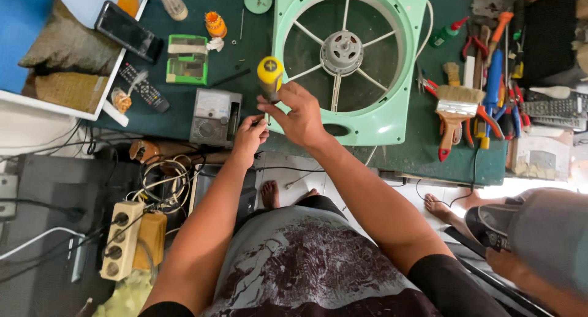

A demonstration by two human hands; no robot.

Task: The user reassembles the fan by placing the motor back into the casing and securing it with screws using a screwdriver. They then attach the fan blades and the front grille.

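Observation:
My right hand (298,115) grips a screwdriver with a yellow-and-black handle (269,75), held upright above the near edge of the green-topped workbench (184,115). Just below it, my left hand (251,135) pinches something small at the screwdriver's tip; what it is I cannot tell. Right behind my hands lies a mint-green square fan housing (380,118) with a grey motor (341,50) at its hub and white spokes.
A grey analogue multimeter (214,116) sits left of my hands. A paintbrush (454,109), pliers and other hand tools (493,78) crowd the right. A phone (127,31), remote (142,87) and green box (187,60) lie at left. Power strips (125,238) and cables are below. Another person sits at right (539,237).

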